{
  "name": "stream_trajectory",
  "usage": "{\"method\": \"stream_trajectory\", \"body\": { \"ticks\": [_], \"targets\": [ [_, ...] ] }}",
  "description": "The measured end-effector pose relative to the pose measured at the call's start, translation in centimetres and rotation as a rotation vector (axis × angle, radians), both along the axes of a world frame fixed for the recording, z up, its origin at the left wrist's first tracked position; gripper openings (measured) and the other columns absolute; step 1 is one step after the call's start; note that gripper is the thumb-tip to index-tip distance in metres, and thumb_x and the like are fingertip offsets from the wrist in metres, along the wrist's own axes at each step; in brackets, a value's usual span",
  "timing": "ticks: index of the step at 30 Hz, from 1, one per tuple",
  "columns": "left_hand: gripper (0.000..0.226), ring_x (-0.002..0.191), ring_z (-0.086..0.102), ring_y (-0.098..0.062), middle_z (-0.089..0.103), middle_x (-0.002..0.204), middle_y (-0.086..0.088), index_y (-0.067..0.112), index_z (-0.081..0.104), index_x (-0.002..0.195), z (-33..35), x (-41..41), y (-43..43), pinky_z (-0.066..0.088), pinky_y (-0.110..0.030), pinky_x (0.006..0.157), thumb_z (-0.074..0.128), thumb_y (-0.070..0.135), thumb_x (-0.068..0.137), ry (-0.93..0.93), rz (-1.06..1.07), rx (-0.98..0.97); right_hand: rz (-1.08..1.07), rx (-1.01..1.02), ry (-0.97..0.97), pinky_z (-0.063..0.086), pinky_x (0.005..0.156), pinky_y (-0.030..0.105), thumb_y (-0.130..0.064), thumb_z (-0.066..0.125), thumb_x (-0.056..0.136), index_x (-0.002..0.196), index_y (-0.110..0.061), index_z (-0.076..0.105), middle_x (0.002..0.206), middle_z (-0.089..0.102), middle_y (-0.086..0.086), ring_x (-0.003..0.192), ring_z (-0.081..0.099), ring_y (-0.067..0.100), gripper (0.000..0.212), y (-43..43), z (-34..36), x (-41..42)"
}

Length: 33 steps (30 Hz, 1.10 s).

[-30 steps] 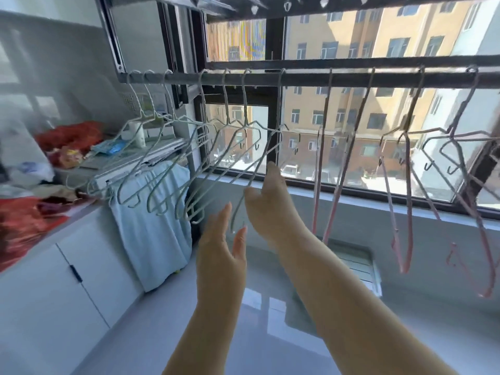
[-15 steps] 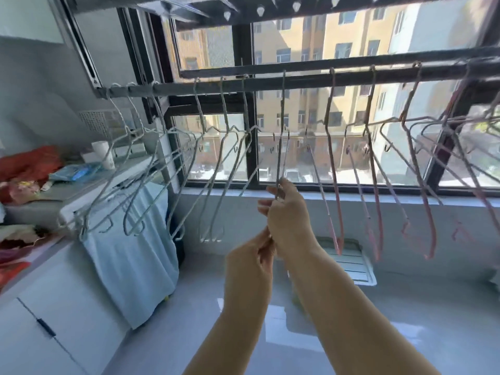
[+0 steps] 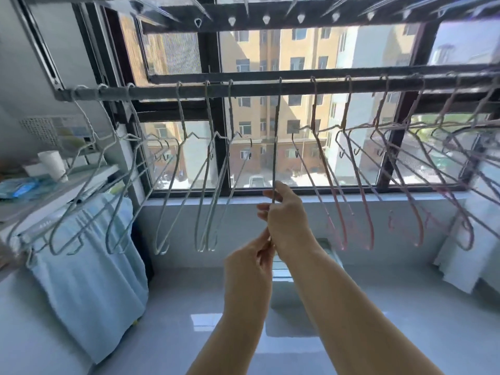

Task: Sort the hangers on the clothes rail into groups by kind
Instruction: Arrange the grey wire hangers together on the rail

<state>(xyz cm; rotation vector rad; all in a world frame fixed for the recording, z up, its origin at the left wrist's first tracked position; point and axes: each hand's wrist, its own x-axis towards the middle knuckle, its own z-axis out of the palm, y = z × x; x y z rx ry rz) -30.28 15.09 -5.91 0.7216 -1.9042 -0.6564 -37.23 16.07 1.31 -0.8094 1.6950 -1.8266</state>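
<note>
Change: right hand (image 3: 288,220) and left hand (image 3: 250,269), open a second ago, now both grasp the stray grey hanger (image 3: 275,147).
Place: rail (image 3: 297,87), 12 o'clock — between grey hangers (image 3: 205,190) and pink hangers (image 3: 359,190).
Meaning: probably ready to join the greys, 9 o'clock.

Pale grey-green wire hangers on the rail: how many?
7 pale grey-green wire hangers: three at the left end of the dark metal rail, three left of centre, one edge-on hanger at centre, gripped by the left hand and right hand. None seems hidden.
</note>
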Motion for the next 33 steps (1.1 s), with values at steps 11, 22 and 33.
{"method": "stream_trajectory", "body": {
  "ticks": [11, 22, 33],
  "targets": [
    [0.031, 0.083, 0.063, 0.005, 0.068, 0.094, 0.017, 0.023, 0.065, 0.112, 0.0, 0.9, 0.4, 0.047, -0.006, 0.078, 0.061, 0.009, 0.083, 0.016, -0.043, 0.077, -0.004, 0.016, 0.085, 0.049, 0.077, 0.024, 0.012, 0.027, 0.089, 0.141, -0.015, 0.031, 0.101, 0.053, -0.009, 0.072, 0.054, 0.006, 0.059, 0.3, -0.3, 0.6],
    [0.041, 0.106, 0.045, -0.007, 0.050, 0.108, 0.009, 0.008, 0.059, 0.115, 1.4, 5.0, -0.7, 0.032, -0.015, 0.098, 0.057, 0.025, 0.078, 0.149, 0.220, -0.366, -0.101, 0.009, 0.763, 0.023, 0.103, 0.016, -0.010, 0.046, 0.092, 0.140, -0.018, 0.031, 0.141, 0.032, -0.004, 0.132, 0.030, 0.010, 0.051, 0.4, 1.6, 3.7],
    [0.045, 0.085, 0.062, -0.010, 0.069, 0.104, -0.002, 0.017, 0.050, 0.128, 1.4, 5.7, -4.1, 0.036, -0.002, 0.076, 0.058, 0.007, 0.085, -0.084, 0.233, -0.133, 0.215, 0.135, 0.092, 0.050, 0.073, 0.030, -0.005, 0.042, 0.093, 0.136, -0.004, 0.035, 0.088, 0.056, 0.006, 0.073, 0.052, 0.014, 0.043, -5.7, 1.2, 4.7]
  ]
}}
